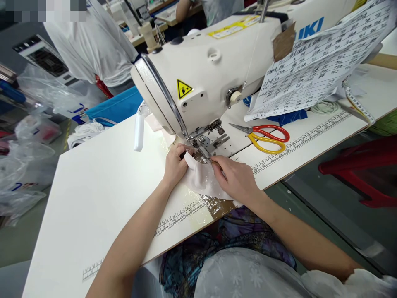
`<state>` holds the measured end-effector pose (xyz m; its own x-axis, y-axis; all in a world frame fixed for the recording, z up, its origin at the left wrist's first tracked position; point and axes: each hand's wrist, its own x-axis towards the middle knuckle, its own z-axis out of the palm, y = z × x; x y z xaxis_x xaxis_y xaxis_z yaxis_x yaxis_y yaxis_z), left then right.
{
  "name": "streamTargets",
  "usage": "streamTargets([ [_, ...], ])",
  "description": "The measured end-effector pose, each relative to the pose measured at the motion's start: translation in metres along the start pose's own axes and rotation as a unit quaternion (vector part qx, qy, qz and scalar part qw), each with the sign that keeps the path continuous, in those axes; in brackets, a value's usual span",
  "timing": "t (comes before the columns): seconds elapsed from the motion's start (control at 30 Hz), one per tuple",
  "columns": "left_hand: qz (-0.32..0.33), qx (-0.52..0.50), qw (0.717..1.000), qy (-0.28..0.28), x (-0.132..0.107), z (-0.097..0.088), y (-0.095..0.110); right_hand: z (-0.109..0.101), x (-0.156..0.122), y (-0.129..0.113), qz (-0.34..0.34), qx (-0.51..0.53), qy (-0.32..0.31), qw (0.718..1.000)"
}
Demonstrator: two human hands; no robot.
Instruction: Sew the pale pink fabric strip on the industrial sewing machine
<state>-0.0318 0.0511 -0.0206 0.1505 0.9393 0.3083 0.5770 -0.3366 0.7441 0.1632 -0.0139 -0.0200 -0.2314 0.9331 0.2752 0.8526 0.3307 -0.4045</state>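
A piece of pale pink fabric (203,182) lies on the white sewing table (102,194) under the presser foot (203,150) of a white sewing machine (211,74). My left hand (175,165) is closed, pinching the folded edge of the fabric just left of the needle. My right hand (237,180) rests on the fabric to the right, fingers closed, and holds a thin metal tool (214,162) whose tip points at the presser foot.
Red and yellow scissors (266,136) lie right of the machine. A printed paper sheet (319,62) hangs off the machine arm. A red stool (362,169) stands at the right. Plastic bags (25,157) pile up at the left. Another person in white (93,41) stands behind.
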Motion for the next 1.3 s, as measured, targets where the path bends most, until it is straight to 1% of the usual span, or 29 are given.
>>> streamTargets([
  [0.17, -0.008, -0.005, 1.0, 0.003, 0.0, 0.001, -0.001, -0.001, 0.0, -0.002, 0.008, -0.02, -0.01, 1.0],
  [0.5, 0.005, 0.005, 1.0, 0.004, 0.0, 0.001, -0.002, 0.0, 0.002, -0.003, 0.011, -0.027, -0.012, 0.999],
  [0.6, 0.025, 0.023, 0.999, 0.004, 0.0, 0.001, -0.002, -0.001, 0.003, -0.004, 0.011, -0.037, -0.016, 0.999],
  [0.8, 0.092, 0.094, 0.991, 0.001, 0.003, 0.004, -0.001, -0.001, 0.004, -0.007, 0.009, -0.054, -0.026, 0.998],
  [0.97, 0.117, 0.131, 0.984, 0.004, 0.005, 0.005, -0.004, -0.002, 0.003, -0.006, -0.003, -0.056, -0.032, 0.998],
  [1.03, 0.108, 0.118, 0.987, 0.004, 0.005, 0.004, -0.004, -0.003, 0.002, -0.005, -0.008, -0.051, -0.036, 0.998],
  [1.2, 0.035, 0.054, 0.998, 0.006, 0.003, 0.002, -0.002, -0.006, 0.003, -0.007, 0.003, -0.05, -0.051, 0.997],
  [1.3, 0.012, 0.044, 0.999, 0.009, 0.002, 0.002, -0.001, -0.01, 0.004, -0.01, 0.012, -0.063, -0.068, 0.996],
])
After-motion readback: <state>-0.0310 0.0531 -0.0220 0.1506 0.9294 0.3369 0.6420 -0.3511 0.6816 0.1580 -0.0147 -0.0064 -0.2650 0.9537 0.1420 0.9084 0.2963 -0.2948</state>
